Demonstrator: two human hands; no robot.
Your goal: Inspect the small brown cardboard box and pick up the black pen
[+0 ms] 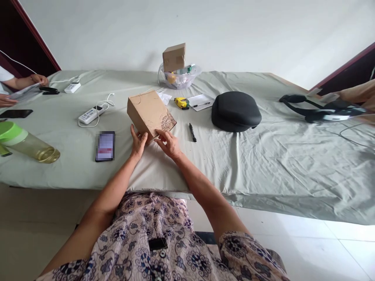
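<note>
A brown cardboard box (149, 110) is tilted on the cloth in front of me, with dark scribbled lines near its right corner. My left hand (138, 143) supports its lower left side, thumb and fingers against the cardboard. At the near edge, my right hand (170, 145) pinches what looks like a thin flap of the box; its fingertips are partly hidden. To the right of the box lies a black marker (192, 132). A smartphone (105, 146) rests left of my left hand. Behind the box is a yellow tape measure (182, 102).
A smaller carton (174, 57) sits atop a clear plastic basket (182, 81) by the wall. Paper (206, 102) with a pen and a black case (236, 111) lie to the right. Leftward are a power strip (91, 115), a green-lidded bottle (27, 142) and another person's hand (39, 79).
</note>
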